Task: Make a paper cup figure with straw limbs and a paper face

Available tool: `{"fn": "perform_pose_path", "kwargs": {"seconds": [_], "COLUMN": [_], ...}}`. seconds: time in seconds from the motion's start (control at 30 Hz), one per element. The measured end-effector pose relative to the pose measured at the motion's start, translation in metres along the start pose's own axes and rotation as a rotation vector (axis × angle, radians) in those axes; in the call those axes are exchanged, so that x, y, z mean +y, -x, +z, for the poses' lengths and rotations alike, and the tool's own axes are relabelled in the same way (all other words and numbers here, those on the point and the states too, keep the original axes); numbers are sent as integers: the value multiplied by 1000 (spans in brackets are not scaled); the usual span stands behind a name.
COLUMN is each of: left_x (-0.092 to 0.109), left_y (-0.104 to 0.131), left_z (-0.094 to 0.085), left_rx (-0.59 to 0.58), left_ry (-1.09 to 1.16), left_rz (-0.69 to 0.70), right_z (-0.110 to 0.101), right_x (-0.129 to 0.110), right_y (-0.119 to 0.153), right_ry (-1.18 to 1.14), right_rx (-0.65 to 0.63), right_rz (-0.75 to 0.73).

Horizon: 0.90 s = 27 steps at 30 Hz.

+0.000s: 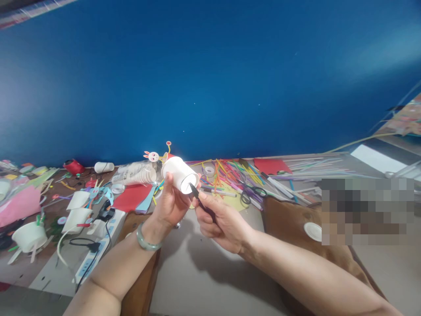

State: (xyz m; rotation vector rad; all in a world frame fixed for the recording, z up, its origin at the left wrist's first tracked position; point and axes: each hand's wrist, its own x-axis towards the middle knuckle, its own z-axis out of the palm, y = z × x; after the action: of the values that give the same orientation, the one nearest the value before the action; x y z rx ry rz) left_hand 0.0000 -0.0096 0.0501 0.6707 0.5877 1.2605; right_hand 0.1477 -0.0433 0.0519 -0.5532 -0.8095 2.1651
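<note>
A white paper cup (177, 172) is tilted with its round base toward me, and my left hand (173, 202) has its fingers wrapped round it. My right hand (219, 219) grips a black tool (205, 207), whose pointed tip touches the cup's base near its middle; whether it is a knife or a pen is hard to tell. Just behind the cup, a rabbit-face cutout (153, 156) and a small round piece on a yellow stem stick up. A greenish bangle is on my left wrist.
Stacked cups (140, 173), red paper (133, 197) and a power strip (98, 250) are at left. Black-handled scissors (253, 193), tape (209, 171) and coloured sticks lie behind my hands. A brown cushion (289, 224) is at right, below a blue wall (210, 79).
</note>
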Motion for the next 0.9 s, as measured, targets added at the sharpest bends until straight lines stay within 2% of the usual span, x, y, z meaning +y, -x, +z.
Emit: {"fn": "perform_pose_path", "kwargs": {"seconds": [0.47,0.73,0.9], "left_x": [-2,6,7], "left_y": [-1,0,2], "left_z": [0,4,7], "left_rx": [85,59,15], "left_ry": [84,62,22], "left_rz": [-11,1,-43], "right_z": [-5,-3,-3], "right_x": [3,5,4], "right_y": [-5,-3,-2], "right_ry": [82,209,258], "right_rx": [53,93,92], "right_rz": [-29,-139,-143]}}
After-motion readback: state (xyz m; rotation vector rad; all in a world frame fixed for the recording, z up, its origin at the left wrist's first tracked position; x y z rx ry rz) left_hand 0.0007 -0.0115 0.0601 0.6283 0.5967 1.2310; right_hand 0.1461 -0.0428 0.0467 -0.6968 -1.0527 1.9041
